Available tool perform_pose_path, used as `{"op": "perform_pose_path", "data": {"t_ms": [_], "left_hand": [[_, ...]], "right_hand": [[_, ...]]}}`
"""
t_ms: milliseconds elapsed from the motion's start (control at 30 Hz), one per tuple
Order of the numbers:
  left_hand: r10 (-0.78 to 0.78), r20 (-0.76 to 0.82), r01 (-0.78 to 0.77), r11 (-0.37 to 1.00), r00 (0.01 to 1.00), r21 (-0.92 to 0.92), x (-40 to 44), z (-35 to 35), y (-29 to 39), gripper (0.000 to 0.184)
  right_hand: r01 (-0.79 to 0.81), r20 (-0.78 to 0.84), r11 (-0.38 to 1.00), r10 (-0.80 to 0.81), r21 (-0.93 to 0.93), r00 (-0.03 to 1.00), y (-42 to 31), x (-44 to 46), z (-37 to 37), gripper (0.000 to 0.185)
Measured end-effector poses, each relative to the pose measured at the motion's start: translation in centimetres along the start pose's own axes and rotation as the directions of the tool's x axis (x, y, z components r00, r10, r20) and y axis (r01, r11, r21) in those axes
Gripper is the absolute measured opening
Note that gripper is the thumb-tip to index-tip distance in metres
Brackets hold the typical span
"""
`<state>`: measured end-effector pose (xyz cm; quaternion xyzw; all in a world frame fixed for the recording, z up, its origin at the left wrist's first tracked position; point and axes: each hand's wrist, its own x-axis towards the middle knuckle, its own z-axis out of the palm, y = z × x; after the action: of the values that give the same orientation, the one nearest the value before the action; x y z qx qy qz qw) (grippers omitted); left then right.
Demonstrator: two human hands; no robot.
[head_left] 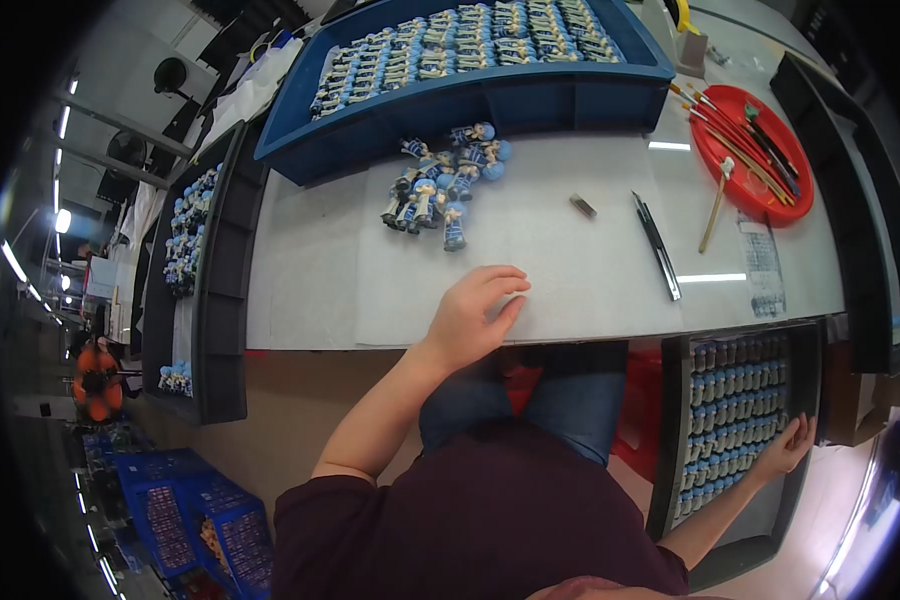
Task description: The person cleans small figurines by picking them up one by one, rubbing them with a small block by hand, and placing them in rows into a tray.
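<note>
My left hand [478, 315] hovers over the front edge of the white table [560, 285], fingers apart and holding nothing. Beyond it lies a loose pile of small blue-and-white figurines [425, 195]. On the right, my right hand [785, 450] reaches into a grey tray [674, 440] beside my lap, at its right wall. Its fingers are partly bent near the ends of the rows of figurines [730, 410]; nothing is plainly held in them. A small brownish block [583, 206] and a black pen-like cutter [655, 245] lie on the table.
A large blue bin [570, 105] full of figurines stands at the back. A dark crate [220, 300] with more figurines is at the left. A red plate [715, 150] holds brushes, with a wooden stick [715, 215] beside it. Blue baskets [185, 470] stand on the floor.
</note>
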<state>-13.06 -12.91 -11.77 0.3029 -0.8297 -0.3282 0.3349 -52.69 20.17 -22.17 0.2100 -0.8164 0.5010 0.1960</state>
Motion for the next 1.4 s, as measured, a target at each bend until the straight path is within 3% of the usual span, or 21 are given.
{"op": "perform_pose_path", "data": {"t_ms": [33, 67, 133, 200, 233, 300, 400, 500, 533, 633, 733, 833, 900, 1000, 1067, 1133, 1167, 1233, 1267, 1333, 1400], "left_hand": [[0.071, -0.085, -0.061, 0.991, 0.994, 0.118, 0.2, -0.4, -0.5, 0.016], [0.075, -0.099, -0.065, 0.992, 0.992, 0.108, 0.4, -0.9, -1.3, 0.016], [0.043, -0.291, 0.064, 0.935, 0.956, 0.348, 0.6, -2.1, -2.7, 0.018], [0.034, -0.298, 0.100, 0.901, 0.954, 0.423, 0.9, -2.9, -3.3, 0.019], [0.021, -0.296, 0.137, 0.853, 0.955, 0.503, 0.9, -3.1, -3.5, 0.021], [0.022, -0.288, 0.128, 0.862, 0.957, 0.491, 0.6, -3.1, -3.6, 0.022], [0.005, -0.288, 0.125, 0.894, 0.958, 0.431, 0.0, -2.9, -4.0, 0.023], [-0.055, -0.330, 0.153, 0.948, 0.942, 0.280, -0.2, -3.4, -4.5, 0.022], [-0.102, -0.357, 0.174, 0.969, 0.929, 0.176, -0.2, -3.6, -4.7, 0.021], [-0.247, -0.294, 0.288, 0.952, 0.924, 0.106, 0.2, -3.7, -4.0, 0.020], [-0.141, -0.275, 0.172, 0.980, 0.951, 0.095, 0.2, -2.8, -4.3, 0.017], [-0.177, -0.234, 0.178, 0.984, 0.956, -0.018, 0.0, -2.2, -4.1, 0.015], [-0.202, -0.223, 0.194, 0.979, 0.954, -0.057, -0.2, -2.0, -4.6, 0.015], [-0.276, -0.181, 0.254, 0.958, 0.944, -0.134, -0.4, -2.3, -5.4, 0.016], [-0.325, -0.144, 0.299, 0.938, 0.934, -0.176, -0.3, -2.4, -5.6, 0.018], [-0.471, -0.152, 0.388, 0.839, 0.869, -0.382, -0.1, -2.5, -5.4, 0.020], [-0.474, -0.151, 0.391, 0.837, 0.867, -0.382, 0.1, -2.3, -5.4, 0.020], [-0.530, -0.160, 0.288, 0.662, 0.833, -0.691, 0.7, -1.8, -5.3, 0.024], [-0.532, -0.158, 0.290, 0.660, 0.832, -0.693, 0.9, -1.8, -5.1, 0.024], [-0.561, 0.131, 0.354, 0.310, 0.817, -0.883, 1.6, -2.3, -4.0, 0.026], [-0.541, 0.126, 0.337, 0.312, 0.832, -0.888, 1.6, -1.9, -4.6, 0.026]], "right_hand": [[0.047, 0.027, 0.994, -0.050, 0.103, 0.998, -4.1, 0.0, 2.0, 0.031], [0.090, 0.049, 0.975, -0.102, 0.204, 0.994, -8.0, -0.3, 4.1, 0.029], [0.133, 0.176, 0.900, -0.223, 0.415, 0.959, -14.5, -2.2, 7.6, 0.027], [-0.073, 0.360, 0.748, -0.230, 0.660, 0.904, -19.6, -5.3, 11.0, 0.026], [-0.187, 0.501, 0.713, -0.258, 0.676, 0.826, -21.6, -6.7, 12.5, 0.026], [-0.339, 0.686, 0.686, -0.321, 0.644, 0.653, -25.9, -9.6, 15.3, 0.025], [-0.232, 0.699, 0.696, -0.518, 0.680, 0.494, -31.5, -13.0, 18.5, 0.029], [-0.120, 0.718, 0.752, -0.551, 0.648, 0.424, -34.8, -14.9, 20.2, 0.041], [-0.118, 0.718, 0.752, -0.552, 0.648, 0.424, -35.2, -15.3, 20.6, 0.041], [0.031, 0.701, 0.775, -0.587, 0.631, 0.406, -35.5, -16.3, 21.5, 0.047], [0.176, 0.645, 0.756, -0.636, 0.630, 0.423, -35.6, -16.8, 21.5, 0.048], [0.148, 0.668, 0.806, -0.564, 0.573, 0.486, -35.5, -16.6, 21.4, 0.046], [-0.061, 0.713, 0.815, -0.464, 0.576, 0.526, -35.2, -16.4, 21.7, 0.039], [0.026, 0.663, 0.826, -0.470, 0.563, 0.582, -35.0, -16.9, 21.8, 0.030], [-0.042, 0.687, 0.831, -0.430, 0.555, 0.585, -34.6, -17.1, 21.9, 0.026], [-0.111, 0.710, 0.830, -0.389, 0.546, 0.587, -34.1, -17.4, 22.1, 0.023], [-0.191, 0.682, 0.775, -0.375, 0.602, 0.628, -33.8, -17.4, 22.1, 0.022], [-0.264, 0.655, 0.711, -0.352, 0.651, 0.669, -33.6, -17.5, 22.1, 0.022], [-0.267, 0.625, 0.673, -0.367, 0.690, 0.689, -33.7, -17.4, 21.9, 0.024], [-0.267, 0.595, 0.636, -0.380, 0.724, 0.708, -33.7, -17.5, 21.6, 0.026], [-0.303, 0.673, 0.693, -0.351, 0.654, 0.651, -33.7, -17.6, 21.4, 0.032]]}}
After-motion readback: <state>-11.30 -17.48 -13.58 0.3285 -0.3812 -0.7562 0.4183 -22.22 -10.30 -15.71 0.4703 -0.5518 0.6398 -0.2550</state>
